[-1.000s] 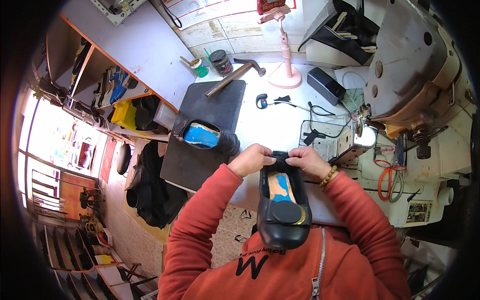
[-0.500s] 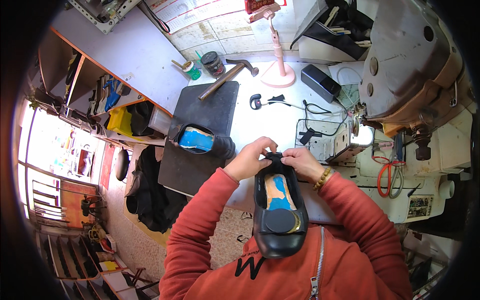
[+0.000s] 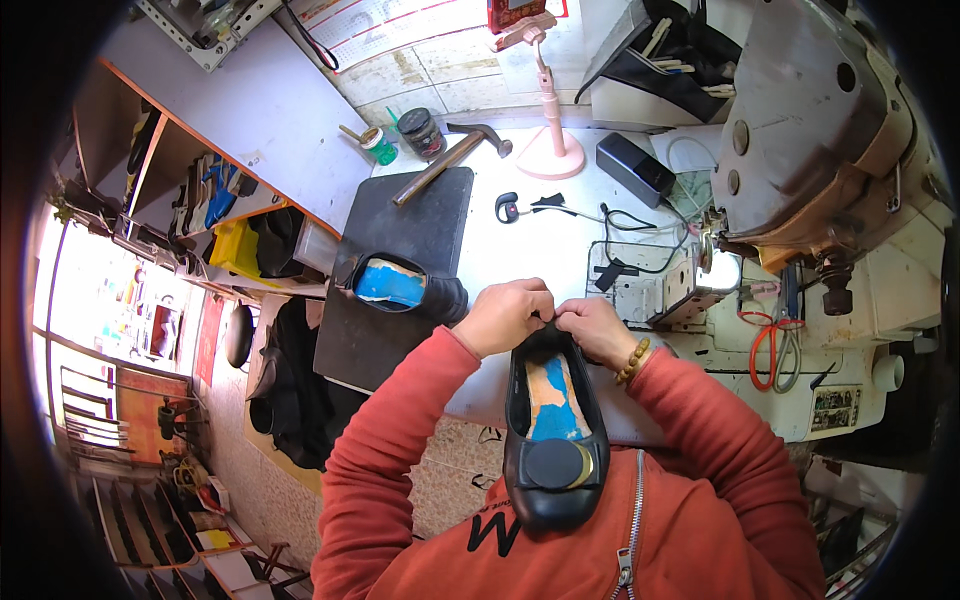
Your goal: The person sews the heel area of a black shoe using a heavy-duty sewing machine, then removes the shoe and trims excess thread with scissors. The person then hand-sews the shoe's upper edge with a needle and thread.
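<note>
A black slip-on shoe (image 3: 530,470) with a round black and gold ornament points its toe toward my chest. Its worn insole (image 3: 556,398) shows blue and tan patches. My left hand (image 3: 508,318) pinches the left side of the shoe's heel rim, and my right hand (image 3: 596,330) pinches the rim just beside it. The fingertips nearly meet, and the small bit of heel edge between them is mostly hidden. To the left, a matching black shoe (image 3: 446,296) with a blue-patched insole lies on a dark board (image 3: 350,345).
A hammer (image 3: 440,168) rests across the board's far edge, by a dark jar (image 3: 420,135) and a green pot (image 3: 378,147). Beyond stands a pink phone stand (image 3: 552,150). At the right are a sewing machine (image 3: 800,130), a black box (image 3: 635,168), cables and red-handled scissors (image 3: 765,350).
My hands have drawn closer together at the heel rim, with the right fingers now curled in more. The shoe has shifted slightly down toward my body.
</note>
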A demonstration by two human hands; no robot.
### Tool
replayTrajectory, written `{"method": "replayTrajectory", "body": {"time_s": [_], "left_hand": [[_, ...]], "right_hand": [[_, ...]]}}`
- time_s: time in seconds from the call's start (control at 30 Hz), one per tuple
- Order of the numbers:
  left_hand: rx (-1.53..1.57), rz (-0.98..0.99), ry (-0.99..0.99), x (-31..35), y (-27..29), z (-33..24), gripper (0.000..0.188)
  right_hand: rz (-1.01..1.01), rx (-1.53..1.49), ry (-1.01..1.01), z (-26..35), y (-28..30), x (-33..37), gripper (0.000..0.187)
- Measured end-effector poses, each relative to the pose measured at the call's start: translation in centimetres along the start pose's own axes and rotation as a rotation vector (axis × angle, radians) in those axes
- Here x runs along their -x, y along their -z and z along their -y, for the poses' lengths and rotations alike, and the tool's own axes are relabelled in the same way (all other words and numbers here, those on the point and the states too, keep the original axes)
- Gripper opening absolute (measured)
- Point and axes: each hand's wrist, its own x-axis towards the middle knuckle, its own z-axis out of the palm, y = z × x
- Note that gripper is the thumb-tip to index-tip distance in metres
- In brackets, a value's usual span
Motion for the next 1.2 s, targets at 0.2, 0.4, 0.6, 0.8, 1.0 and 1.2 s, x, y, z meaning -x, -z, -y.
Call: {"method": "replayTrajectory", "body": {"time_s": [0.2,0.4,0.6,0.8,1.0,1.2], "left_hand": [[0.159,-0.054,-0.051,0.3,-0.4,0.7,0.017],[0.363,0.035,0.097,0.9,-0.7,1.1,0.021],[0.322,0.036,0.056,0.9,-0.9,1.4,0.023],[0.125,-0.001,0.164,1.2,-0.3,-0.1,0.021],[0.013,-0.036,0.188,1.2,-0.2,-1.5,0.020],[0.037,-0.011,0.054,0.6,-0.3,-0.7,0.018]], "right_hand": [[0.184,0.080,-0.025,2.7,1.5,-1.2,0.017],[0.208,0.027,-0.144,3.5,1.5,-1.6,0.015],[0.284,0.040,-0.112,3.6,1.6,-2.0,0.017],[0.374,0.096,-0.149,3.3,2.2,-2.9,0.018],[0.413,-0.097,-0.233,2.8,2.7,-3.0,0.018],[0.410,-0.082,-0.216,2.5,2.6,-3.1,0.019]]}}
